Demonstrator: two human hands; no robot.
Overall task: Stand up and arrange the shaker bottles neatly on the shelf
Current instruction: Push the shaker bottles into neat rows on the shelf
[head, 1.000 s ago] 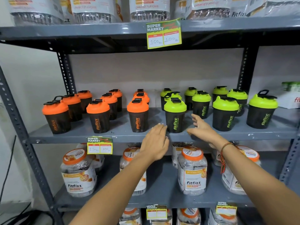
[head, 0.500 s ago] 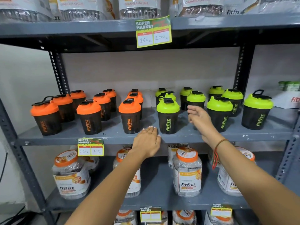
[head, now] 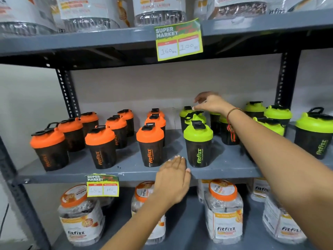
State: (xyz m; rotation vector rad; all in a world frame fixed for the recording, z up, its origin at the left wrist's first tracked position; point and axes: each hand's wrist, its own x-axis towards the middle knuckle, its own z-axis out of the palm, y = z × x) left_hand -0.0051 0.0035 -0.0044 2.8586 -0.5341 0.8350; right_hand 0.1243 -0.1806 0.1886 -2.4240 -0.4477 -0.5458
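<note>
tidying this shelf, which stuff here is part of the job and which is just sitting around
Part of the job:
- orange-lidded shakers
- green-lidded shakers
- middle shelf

Just sitting around:
- fitfizz jars below
- packs on the top shelf
- price tags

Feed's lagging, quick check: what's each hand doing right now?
Left hand: open, flat on the grey metal shelf's front edge, holding nothing.
Right hand: above the rear green-lidded black shaker bottles; grip cannot be told.

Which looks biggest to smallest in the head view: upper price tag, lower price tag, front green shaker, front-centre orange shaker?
1. upper price tag, largest as it appears.
2-3. front green shaker and front-centre orange shaker look alike; not ranked.
4. lower price tag, smallest.
The tags hang at different distances from the camera, so their true sizes are unsure.
</note>
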